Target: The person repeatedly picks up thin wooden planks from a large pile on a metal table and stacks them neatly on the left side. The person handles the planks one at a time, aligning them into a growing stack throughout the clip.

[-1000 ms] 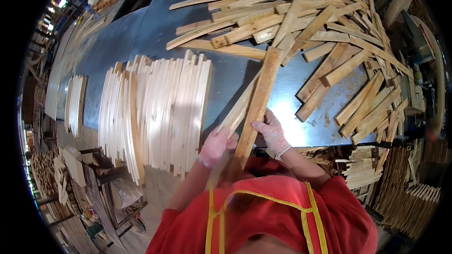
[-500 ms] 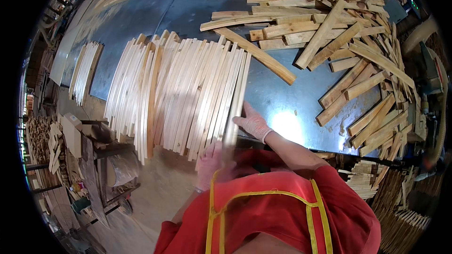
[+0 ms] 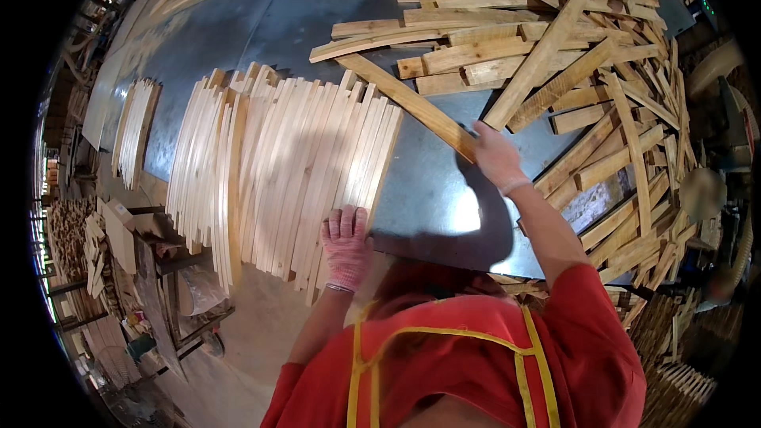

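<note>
My left hand (image 3: 347,250), in a pinkish knit glove, lies with fingers stretched over the near ends of a row of pale wooden strips (image 3: 305,166). The strips stand side by side on the metal table, their ends uneven. Out to the right, my right hand (image 3: 498,160), also gloved, has its fingers closed around the near end of a single wooden board (image 3: 408,103). That board lies slanted, its far end by the loose pile. Part of the right hand's grip is hidden from above.
A jumbled pile of rough wooden boards (image 3: 491,51) covers the table's far right. A smaller bundle of strips (image 3: 136,135) stands at the left on the metal table (image 3: 214,40). Below the table's left edge is a stand (image 3: 170,269) with a cardboard piece.
My right hand has left the right edge of the strip row and reached right and away to the slanted board. My left hand now rests flat on the strip ends. The view has shifted slightly.
</note>
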`<state>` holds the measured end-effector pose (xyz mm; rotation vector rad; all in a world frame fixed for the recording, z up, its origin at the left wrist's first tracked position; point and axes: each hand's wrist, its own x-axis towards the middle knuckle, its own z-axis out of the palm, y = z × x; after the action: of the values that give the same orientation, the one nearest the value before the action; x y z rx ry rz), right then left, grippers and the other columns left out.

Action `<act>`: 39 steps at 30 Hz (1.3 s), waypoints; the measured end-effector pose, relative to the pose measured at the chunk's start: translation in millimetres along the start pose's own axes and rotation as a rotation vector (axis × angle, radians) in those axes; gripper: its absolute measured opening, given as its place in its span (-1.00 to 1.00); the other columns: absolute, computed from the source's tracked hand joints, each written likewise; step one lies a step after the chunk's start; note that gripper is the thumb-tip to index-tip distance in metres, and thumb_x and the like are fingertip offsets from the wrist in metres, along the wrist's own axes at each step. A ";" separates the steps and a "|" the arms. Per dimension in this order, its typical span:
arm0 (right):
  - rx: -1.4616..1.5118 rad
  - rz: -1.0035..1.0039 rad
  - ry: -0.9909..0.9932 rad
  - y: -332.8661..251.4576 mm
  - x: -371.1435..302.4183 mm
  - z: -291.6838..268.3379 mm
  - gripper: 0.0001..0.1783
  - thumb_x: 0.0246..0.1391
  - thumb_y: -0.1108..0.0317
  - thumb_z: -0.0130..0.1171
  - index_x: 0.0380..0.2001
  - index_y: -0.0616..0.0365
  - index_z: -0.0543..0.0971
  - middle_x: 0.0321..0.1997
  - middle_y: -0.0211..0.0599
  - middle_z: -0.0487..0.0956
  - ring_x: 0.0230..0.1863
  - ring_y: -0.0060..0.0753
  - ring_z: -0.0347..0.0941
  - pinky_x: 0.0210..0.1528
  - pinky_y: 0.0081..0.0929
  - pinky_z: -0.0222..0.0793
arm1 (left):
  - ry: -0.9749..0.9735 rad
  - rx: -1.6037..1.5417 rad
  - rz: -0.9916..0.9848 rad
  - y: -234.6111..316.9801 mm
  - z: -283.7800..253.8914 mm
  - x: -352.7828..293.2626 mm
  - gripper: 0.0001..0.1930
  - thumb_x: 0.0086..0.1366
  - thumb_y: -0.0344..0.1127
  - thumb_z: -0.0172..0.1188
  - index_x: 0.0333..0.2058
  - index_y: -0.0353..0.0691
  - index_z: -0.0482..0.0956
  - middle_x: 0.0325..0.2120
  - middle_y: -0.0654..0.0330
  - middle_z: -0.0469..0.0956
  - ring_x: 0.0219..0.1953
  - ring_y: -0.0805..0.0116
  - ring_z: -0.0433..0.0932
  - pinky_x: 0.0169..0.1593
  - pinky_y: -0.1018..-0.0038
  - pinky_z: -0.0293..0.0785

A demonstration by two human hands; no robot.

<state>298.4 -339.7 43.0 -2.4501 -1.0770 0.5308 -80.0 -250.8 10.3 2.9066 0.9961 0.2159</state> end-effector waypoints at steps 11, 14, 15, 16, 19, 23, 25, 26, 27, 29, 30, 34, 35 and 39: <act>-0.151 -0.183 0.327 5.1 16.0 46.8 -0.39 0.01 0.35 0.34 0.18 0.12 0.48 0.16 0.02 0.54 0.25 0.15 0.47 0.30 -0.04 0.42 | -0.165 -0.035 -0.004 1.7 -17.3 19.9 -0.15 0.10 -0.16 0.44 0.39 -0.07 0.35 0.37 0.09 0.32 0.43 -0.07 0.23 0.48 -0.09 0.11; -0.233 0.016 -0.102 -17.5 17.7 24.3 -0.34 0.06 0.31 0.33 0.27 0.04 0.46 0.17 0.02 0.57 0.26 0.15 0.48 0.29 -0.03 0.44 | -0.180 -0.018 0.045 -8.3 -21.8 10.4 -0.18 0.14 -0.12 0.41 0.39 -0.07 0.36 0.37 0.06 0.33 0.43 -0.10 0.24 0.48 -0.10 0.11; -0.193 -0.054 0.018 -2.1 -6.7 26.9 -0.40 0.09 0.33 0.29 0.24 -0.03 0.47 0.08 0.04 0.61 0.18 0.18 0.53 0.23 0.02 0.48 | -0.196 0.016 0.070 -8.8 -23.9 10.1 -0.19 0.16 -0.10 0.40 0.39 -0.07 0.36 0.37 0.05 0.32 0.43 -0.11 0.23 0.49 -0.10 0.10; -0.198 -0.045 0.061 3.3 -34.7 18.1 -0.49 0.10 0.35 0.27 0.16 0.02 0.49 0.01 0.06 0.62 0.11 0.20 0.56 0.17 0.05 0.50 | -0.210 0.043 0.073 -10.2 -24.8 6.7 -0.20 0.17 -0.09 0.39 0.39 -0.07 0.36 0.38 0.04 0.32 0.43 -0.11 0.23 0.49 -0.10 0.10; -0.257 0.182 -0.063 26.3 -131.7 -12.2 -0.26 0.05 0.28 0.34 0.35 0.06 0.43 0.05 0.04 0.64 0.18 0.14 0.56 0.21 -0.01 0.50 | -0.194 0.029 0.088 -10.2 -28.0 2.6 -0.25 0.23 -0.04 0.34 0.38 -0.03 0.39 0.38 0.02 0.31 0.44 -0.13 0.22 0.48 -0.12 0.08; 0.664 0.453 -0.492 18.1 -243.0 -22.3 0.18 0.04 0.20 0.45 0.60 0.25 0.03 0.12 0.02 0.62 -0.02 -0.32 0.56 -0.04 -0.41 0.55 | -0.227 -0.020 0.089 -18.1 -25.9 2.6 -0.26 0.24 0.04 0.35 0.38 0.00 0.43 0.38 0.03 0.32 0.45 -0.12 0.21 0.50 -0.14 0.05; 0.710 0.238 -0.585 49.7 -269.9 43.8 0.20 -0.04 0.16 0.45 0.59 0.22 0.05 0.08 0.03 0.61 -0.02 -0.25 0.56 -0.04 -0.37 0.55 | -0.255 -0.060 0.093 -12.0 -29.0 14.3 -0.21 0.24 0.11 0.37 0.39 -0.04 0.43 0.41 0.05 0.32 0.48 -0.08 0.19 0.51 -0.12 0.03; 0.520 0.202 -0.647 2.1 -261.1 36.1 0.18 -0.05 0.16 0.42 0.57 0.21 0.06 0.06 0.02 0.58 -0.03 -0.13 0.57 0.01 -0.27 0.56 | -0.260 -0.079 0.103 -10.0 -31.6 18.6 -0.21 0.23 0.12 0.38 0.37 -0.08 0.45 0.40 0.05 0.32 0.48 -0.07 0.20 0.51 -0.12 0.04; 0.750 0.081 -0.615 -2.4 -262.9 69.9 0.16 -0.05 0.20 0.38 0.56 0.24 0.04 0.04 0.07 0.59 -0.02 -0.01 0.60 0.08 -0.14 0.54 | -0.261 -0.102 0.134 -0.4 -37.0 27.6 -0.21 0.22 0.13 0.39 0.35 -0.12 0.46 0.39 0.05 0.33 0.48 -0.06 0.21 0.51 -0.11 0.04; 0.763 0.086 -0.530 -61.6 -257.0 99.3 0.15 -0.03 0.21 0.34 0.55 0.32 -0.01 -0.15 0.15 0.62 -0.05 0.05 0.61 0.13 -0.11 0.54 | -0.272 -0.106 0.146 20.3 -40.4 44.1 -0.21 0.20 0.11 0.40 0.31 -0.18 0.47 0.37 0.05 0.35 0.46 -0.05 0.23 0.51 -0.09 0.06; 0.715 0.106 -0.553 -95.5 -258.8 96.5 0.07 -0.01 0.21 0.32 0.52 0.29 0.09 -0.13 0.11 0.66 -0.07 0.06 0.64 0.08 -0.09 0.55 | -0.282 -0.087 0.124 30.9 -40.4 48.5 -0.23 0.19 0.08 0.41 0.29 -0.21 0.47 0.35 0.05 0.36 0.44 -0.04 0.24 0.51 -0.07 0.07; 0.396 -0.226 -0.603 -136.3 -225.6 132.7 -0.31 0.08 0.26 0.26 0.30 0.26 0.46 -0.14 0.03 0.70 -0.16 0.02 0.63 -0.01 -0.13 0.58 | -0.318 -0.046 0.031 42.0 -27.2 68.6 -0.24 0.14 -0.09 0.43 0.28 -0.25 0.43 0.33 0.05 0.38 0.42 -0.02 0.27 0.51 0.00 0.13; 0.285 -0.278 -0.746 -121.8 -205.2 137.8 -0.40 0.11 0.27 0.26 0.22 0.27 0.54 -0.16 0.02 0.69 -0.19 -0.02 0.62 -0.02 -0.16 0.58 | -0.172 -0.045 0.082 32.6 -13.2 63.2 -0.21 0.10 -0.24 0.40 0.33 -0.20 0.36 0.31 0.05 0.39 0.42 -0.02 0.29 0.48 0.02 0.19; -0.010 -0.420 -0.014 11.9 -136.8 36.2 -0.51 0.21 0.08 0.23 0.04 0.22 0.55 -0.09 -0.04 0.66 0.02 -0.09 0.57 0.05 -0.13 0.50 | 0.056 -0.003 0.081 5.6 23.3 41.3 -0.19 0.10 -0.30 0.37 0.37 -0.13 0.31 0.29 0.06 0.38 0.41 -0.05 0.29 0.46 -0.03 0.20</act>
<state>201.6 -442.9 30.5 -2.1387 -1.5484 0.4057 -40.8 -230.2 -7.6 2.9566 0.8851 0.3037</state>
